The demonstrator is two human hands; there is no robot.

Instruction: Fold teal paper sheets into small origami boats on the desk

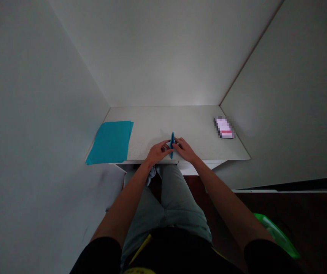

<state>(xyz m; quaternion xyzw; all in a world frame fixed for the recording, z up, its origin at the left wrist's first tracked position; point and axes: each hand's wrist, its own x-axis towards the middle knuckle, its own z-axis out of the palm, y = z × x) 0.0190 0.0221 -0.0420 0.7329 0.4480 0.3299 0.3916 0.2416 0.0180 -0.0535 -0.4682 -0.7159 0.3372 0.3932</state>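
A small folded piece of blue paper (172, 145) stands on edge between my hands, near the front of the white desk (157, 118). My left hand (158, 151) grips it from the left, thumb and fingers on its side. From the right, my right hand (184, 148) pinches the same folded paper. The paper is narrow and pointed at its far and near ends, with a darker gap along its middle. Parts of its sides are hidden behind my fingers.
Flat blue paper sheets (110, 142) lie stacked at the desk's left end. A phone (224, 127) with a lit, blurred screen rests at the right. Walls enclose the desk's back and sides. A green object (277, 236) is on the lower right.
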